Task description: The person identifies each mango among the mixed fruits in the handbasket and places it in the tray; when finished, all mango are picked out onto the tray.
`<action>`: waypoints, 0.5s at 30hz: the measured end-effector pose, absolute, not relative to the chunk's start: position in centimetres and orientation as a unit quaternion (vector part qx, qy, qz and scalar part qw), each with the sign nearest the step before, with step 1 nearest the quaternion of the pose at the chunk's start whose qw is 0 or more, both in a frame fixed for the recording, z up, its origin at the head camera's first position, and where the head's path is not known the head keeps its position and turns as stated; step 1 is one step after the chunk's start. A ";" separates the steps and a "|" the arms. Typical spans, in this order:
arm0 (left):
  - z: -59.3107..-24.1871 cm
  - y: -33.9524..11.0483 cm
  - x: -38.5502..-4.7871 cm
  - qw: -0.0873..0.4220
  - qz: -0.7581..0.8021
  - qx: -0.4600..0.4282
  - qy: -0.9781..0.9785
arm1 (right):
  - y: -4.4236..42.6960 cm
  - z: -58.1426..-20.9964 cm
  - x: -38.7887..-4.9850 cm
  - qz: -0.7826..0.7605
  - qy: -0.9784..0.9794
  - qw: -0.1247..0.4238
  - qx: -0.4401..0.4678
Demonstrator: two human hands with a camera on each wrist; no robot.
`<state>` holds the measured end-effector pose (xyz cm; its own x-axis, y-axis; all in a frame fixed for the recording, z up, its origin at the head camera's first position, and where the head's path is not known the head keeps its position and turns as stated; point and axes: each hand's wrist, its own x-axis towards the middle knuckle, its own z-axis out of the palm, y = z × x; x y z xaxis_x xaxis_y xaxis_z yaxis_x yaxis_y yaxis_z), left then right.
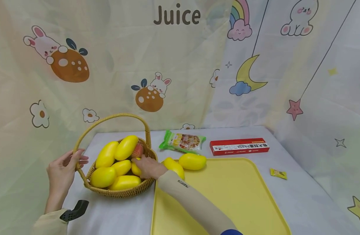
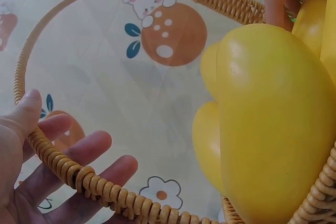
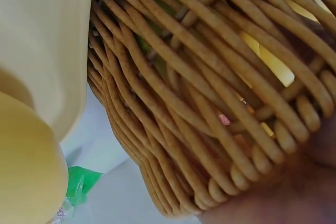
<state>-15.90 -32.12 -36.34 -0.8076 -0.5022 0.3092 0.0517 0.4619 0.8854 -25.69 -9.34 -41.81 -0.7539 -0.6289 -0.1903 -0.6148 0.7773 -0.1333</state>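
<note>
A wicker basket (image 1: 125,193) on the left of the table holds several yellow mangoes (image 1: 103,177) and a reddish fruit (image 1: 138,150). My left hand (image 1: 62,173) holds the side of its arched handle, with the thumb and fingers on opposite sides of the handle (image 2: 100,187) in the left wrist view. My right hand (image 1: 152,167) reaches over the rim into the basket, against a mango (image 1: 136,169); its fingertips are hidden. Woven basket wall (image 3: 178,93) fills most of the right wrist view, with part of the right hand (image 3: 278,198) below it.
A yellow tray (image 1: 227,192) lies right of the basket, with two mangoes (image 1: 192,161) at its upper left corner. Behind it are a green-ended food packet (image 1: 184,142) and a red pasta box (image 1: 239,146). A small yellow sachet (image 1: 278,173) lies to the right.
</note>
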 end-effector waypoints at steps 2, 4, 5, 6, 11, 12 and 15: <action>-36.3 -32.1 -15.9 0.278 -0.498 0.141 -0.809 | -9.4 -41.8 -25.7 -0.034 0.936 0.115 -0.331; -36.3 -32.1 -15.9 0.279 -0.498 0.142 -0.809 | -9.4 -41.8 -25.7 -0.034 0.936 0.115 -0.331; -36.3 -32.1 -16.0 0.280 -0.498 0.142 -0.808 | -9.4 -41.8 -25.7 -0.035 0.936 0.114 -0.330; -36.3 -32.1 -16.0 0.280 -0.498 0.142 -0.808 | -9.4 -41.8 -25.7 -0.034 0.936 0.113 -0.330; -36.4 -32.1 -16.0 0.282 -0.498 0.146 -0.807 | -9.3 -41.8 -25.6 -0.042 0.938 0.109 -0.325; -36.4 -32.1 -16.0 0.283 -0.499 0.147 -0.806 | -9.3 -41.8 -25.6 -0.043 0.938 0.108 -0.325; -36.4 -32.1 -16.0 0.284 -0.502 0.148 -0.803 | -9.3 -41.6 -25.6 -0.049 0.937 0.099 -0.331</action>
